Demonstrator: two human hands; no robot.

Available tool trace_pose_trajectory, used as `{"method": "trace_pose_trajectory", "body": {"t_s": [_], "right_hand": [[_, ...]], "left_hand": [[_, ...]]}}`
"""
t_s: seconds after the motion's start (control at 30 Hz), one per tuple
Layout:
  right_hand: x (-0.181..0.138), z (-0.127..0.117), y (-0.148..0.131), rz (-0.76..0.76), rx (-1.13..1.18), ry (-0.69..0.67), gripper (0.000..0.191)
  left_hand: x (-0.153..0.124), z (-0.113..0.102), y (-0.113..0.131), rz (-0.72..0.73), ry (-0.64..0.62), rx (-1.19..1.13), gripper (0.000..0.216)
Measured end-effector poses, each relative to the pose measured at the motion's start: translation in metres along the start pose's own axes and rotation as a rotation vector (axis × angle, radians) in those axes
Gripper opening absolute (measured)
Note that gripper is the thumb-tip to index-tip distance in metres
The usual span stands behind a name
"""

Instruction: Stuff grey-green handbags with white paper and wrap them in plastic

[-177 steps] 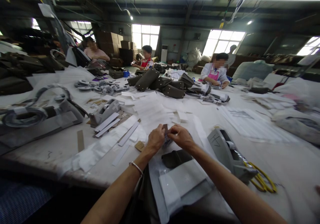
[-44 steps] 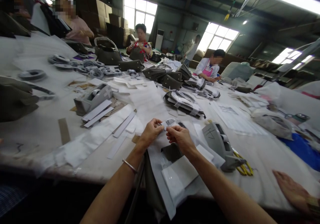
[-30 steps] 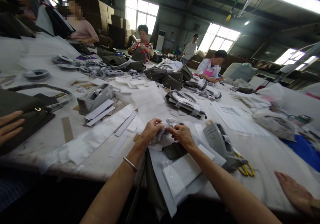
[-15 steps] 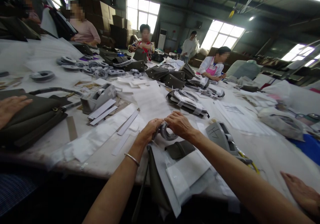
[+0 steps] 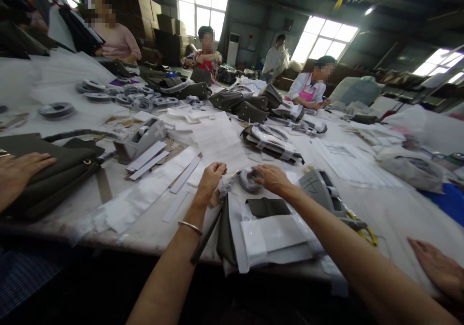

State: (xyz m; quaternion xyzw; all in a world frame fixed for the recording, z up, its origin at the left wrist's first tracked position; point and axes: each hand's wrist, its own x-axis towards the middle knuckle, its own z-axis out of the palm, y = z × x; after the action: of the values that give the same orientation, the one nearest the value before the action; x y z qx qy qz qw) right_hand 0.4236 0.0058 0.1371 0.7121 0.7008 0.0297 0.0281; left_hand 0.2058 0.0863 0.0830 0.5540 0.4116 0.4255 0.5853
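Observation:
My right hand [image 5: 272,179] has its fingers curled over a coil of plastic-wrapped grey strap [image 5: 248,180]. To its left, my left hand [image 5: 213,177] is apart from the coil, thumb and fingertips pinched together; whatever lies between them is too small to make out. Just below the hands a dark olive bag [image 5: 225,238] lies at the table's front edge. White sheets [image 5: 273,233] and clear plastic cover much of it, and a dark olive flap piece [image 5: 268,207] with a band rests on top.
A grey tape dispenser [image 5: 319,189] and yellow-handled scissors [image 5: 371,235] are right of the bag; another tape dispenser [image 5: 139,141] stands left. A co-worker's hand [image 5: 25,172] rests on a bag [image 5: 58,170]. Another person's hand [image 5: 433,267] is at right. Several wrapped coils [image 5: 96,93] lie farther back.
My left hand has come off the coil and moved slightly left. The coil has shifted right with my right hand, and the bag's lower part has risen towards the table edge.

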Motion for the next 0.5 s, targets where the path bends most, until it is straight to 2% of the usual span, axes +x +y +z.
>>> {"method": "trace_pose_trajectory", "body": {"t_s": [0.13, 0.27, 0.4, 0.5], "right_hand": [[0.001, 0.011, -0.006, 0.012, 0.055, -0.006, 0.038], [-0.016, -0.009, 0.002, 0.017, 0.138, 0.072, 0.04], [-0.074, -0.034, 0.01, -0.02, 0.37, 0.202, 0.041], [-0.128, -0.031, -0.002, -0.093, 0.386, 0.203, 0.049]], "left_hand": [[0.0, -0.001, 0.001, 0.061, -0.019, 0.107, 0.029], [-0.007, 0.003, 0.002, 0.125, -0.108, 0.239, 0.021], [-0.013, 0.008, 0.002, 0.163, -0.163, 0.354, 0.009], [-0.013, 0.01, 0.001, 0.173, -0.172, 0.41, 0.013]]}}
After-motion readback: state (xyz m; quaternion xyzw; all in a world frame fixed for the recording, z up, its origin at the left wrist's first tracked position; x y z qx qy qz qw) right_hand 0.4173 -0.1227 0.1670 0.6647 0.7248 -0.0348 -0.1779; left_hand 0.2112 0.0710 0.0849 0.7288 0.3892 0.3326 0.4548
